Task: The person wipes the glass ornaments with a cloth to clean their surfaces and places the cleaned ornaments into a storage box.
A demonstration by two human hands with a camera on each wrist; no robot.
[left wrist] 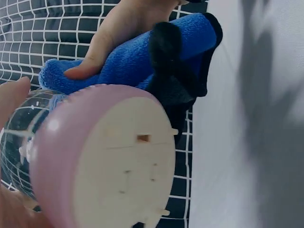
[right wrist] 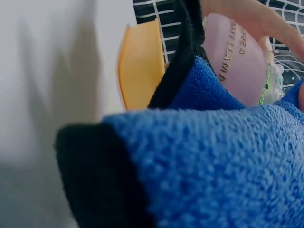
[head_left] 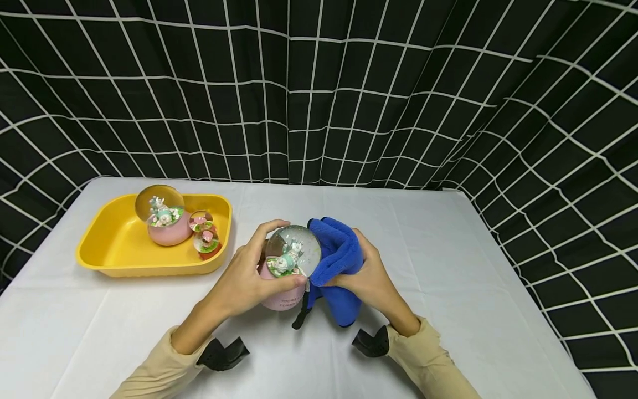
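My left hand (head_left: 249,277) grips a snow globe (head_left: 281,296) with a pink base and a small llama figure inside its clear dome. The globe is tilted, and its cream underside (left wrist: 123,161) faces the left wrist camera. In my right hand (head_left: 369,277) is a folded blue cloth (head_left: 339,249) with black edging, pressed against the right side of the dome. The cloth (right wrist: 204,156) fills much of the right wrist view and hides most of the right fingers. A black strap (head_left: 301,313) hangs from the cloth below the globe.
At the left on the white table (head_left: 448,266) stands a yellow tray (head_left: 117,252). It holds another pink-based snow globe (head_left: 169,230) and, beside that, two small globes (head_left: 206,241) with red bases. A black curtain with white grid lines (head_left: 309,100) rises behind the table and along its sides.
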